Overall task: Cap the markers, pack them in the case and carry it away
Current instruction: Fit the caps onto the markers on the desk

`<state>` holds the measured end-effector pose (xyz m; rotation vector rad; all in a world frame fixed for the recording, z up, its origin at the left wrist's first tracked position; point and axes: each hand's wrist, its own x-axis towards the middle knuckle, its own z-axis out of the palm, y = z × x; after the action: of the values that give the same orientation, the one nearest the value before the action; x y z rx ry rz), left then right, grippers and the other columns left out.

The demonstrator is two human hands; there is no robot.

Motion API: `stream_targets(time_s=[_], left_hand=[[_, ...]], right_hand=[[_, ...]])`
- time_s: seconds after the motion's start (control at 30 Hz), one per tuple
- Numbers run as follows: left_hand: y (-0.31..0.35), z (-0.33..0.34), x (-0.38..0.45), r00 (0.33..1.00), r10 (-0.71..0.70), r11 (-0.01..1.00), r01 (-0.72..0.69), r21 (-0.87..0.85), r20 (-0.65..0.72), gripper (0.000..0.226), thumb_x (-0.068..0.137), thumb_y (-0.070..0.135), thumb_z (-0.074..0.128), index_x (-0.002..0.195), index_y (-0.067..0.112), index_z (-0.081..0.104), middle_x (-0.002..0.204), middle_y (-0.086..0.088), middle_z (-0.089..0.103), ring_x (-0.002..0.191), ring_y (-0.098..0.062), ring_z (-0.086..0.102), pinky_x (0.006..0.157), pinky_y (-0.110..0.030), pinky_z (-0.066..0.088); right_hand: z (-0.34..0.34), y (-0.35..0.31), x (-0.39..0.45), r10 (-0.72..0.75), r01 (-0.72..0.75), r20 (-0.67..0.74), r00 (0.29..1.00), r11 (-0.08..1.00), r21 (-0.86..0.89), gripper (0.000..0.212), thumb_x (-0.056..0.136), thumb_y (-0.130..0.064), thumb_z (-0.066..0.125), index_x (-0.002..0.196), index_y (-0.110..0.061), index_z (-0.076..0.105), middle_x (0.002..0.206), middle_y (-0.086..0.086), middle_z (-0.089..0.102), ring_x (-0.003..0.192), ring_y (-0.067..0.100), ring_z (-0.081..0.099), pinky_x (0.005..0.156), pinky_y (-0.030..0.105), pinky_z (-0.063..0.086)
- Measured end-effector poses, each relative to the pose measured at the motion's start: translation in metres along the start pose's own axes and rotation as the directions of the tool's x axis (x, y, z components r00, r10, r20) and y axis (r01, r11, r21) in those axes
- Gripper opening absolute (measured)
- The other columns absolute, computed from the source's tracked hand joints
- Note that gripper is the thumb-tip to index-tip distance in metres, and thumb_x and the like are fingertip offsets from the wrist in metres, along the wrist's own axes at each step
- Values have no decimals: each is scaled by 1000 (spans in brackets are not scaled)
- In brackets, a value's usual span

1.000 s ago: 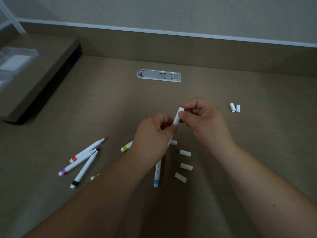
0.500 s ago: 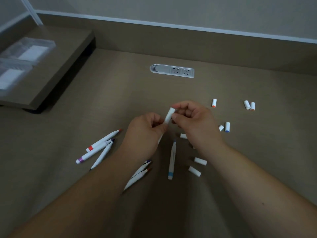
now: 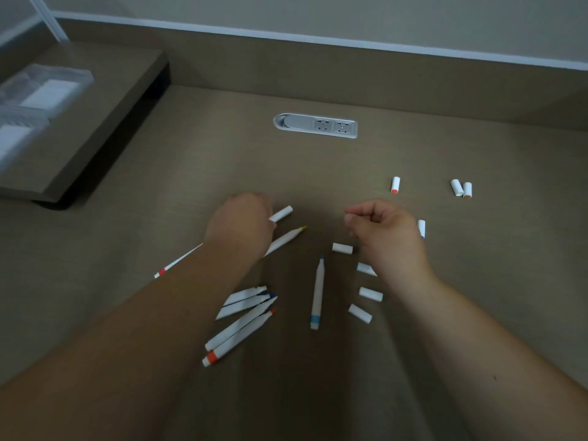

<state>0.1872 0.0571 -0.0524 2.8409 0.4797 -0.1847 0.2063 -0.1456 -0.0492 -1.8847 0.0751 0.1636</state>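
From the head view, the left hand (image 3: 240,222) is closing around a capped marker (image 3: 281,213), whose white capped end is poking out toward the desk socket (image 3: 315,125) — the rest of the barrel is hidden in the fist. The right hand (image 3: 380,232) is hanging loosely curled on the other side, nearer than the socket, and it is gripping nothing that I can see.

Directly below the socket, a blue marker (image 3: 317,294) is lying uncapped, tip pointing up toward it. A yellow-tipped marker (image 3: 286,240) is slanting out from under the left wrist. Nearer the person and a little left of the socket's line, a fan of open markers (image 3: 243,316) is resting, an orange-banded one among them. A red-banded marker (image 3: 178,263) is peeking past the left forearm.

Loose caps (image 3: 366,294) are lying in a ragged column beside the right wrist, with more caps (image 3: 461,188) well to the right of the socket. Far left of it, on a raised shelf (image 3: 95,122), something clear and boxy is sitting — possibly the case (image 3: 41,93), though it is too blurred to be sure.

These markers are looking light, stiff and smooth, likely to roll. My guess: pinch each mid-barrel, push the cap on straight, and mind the small caps — they will be skittering away easily.
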Motion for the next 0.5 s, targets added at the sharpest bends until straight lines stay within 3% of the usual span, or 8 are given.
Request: stream_targets(time_s=[0.17,0.3,0.4,0.5], left_hand=[[0,8,-4,994,19,1000,-21,-18,-103,19,93,29,61,94,11,66,91,-7,67,77,-20,58,68,-33,45],[12,3,-18,982,157,987,-152,58,-102,29,93,39,60,99,12,68,95,-8,66,85,-23,62,75,-32,48],[16,11,-22,981,191,964,-184,193,-19,32,94,43,57,102,15,70,84,-3,64,76,-19,60,72,-29,48],[19,15,-21,987,154,974,-158,163,37,32,97,41,51,102,14,69,91,-7,68,72,-18,54,66,-26,37]], right_hand=[[-15,5,5,-54,52,-22,998,996,-78,9,89,-9,67,86,-15,73,64,-6,60,46,-4,48,46,5,34],[-13,13,8,-147,180,111,983,903,-391,10,86,-14,71,92,-21,75,86,-6,66,71,0,59,61,5,42],[-10,17,10,-192,308,256,947,766,-564,15,84,-23,74,100,-22,75,98,-4,60,87,13,60,80,26,50],[-7,19,9,-234,428,368,900,635,-643,16,85,-25,72,100,-21,74,100,0,61,94,19,59,83,33,49]])
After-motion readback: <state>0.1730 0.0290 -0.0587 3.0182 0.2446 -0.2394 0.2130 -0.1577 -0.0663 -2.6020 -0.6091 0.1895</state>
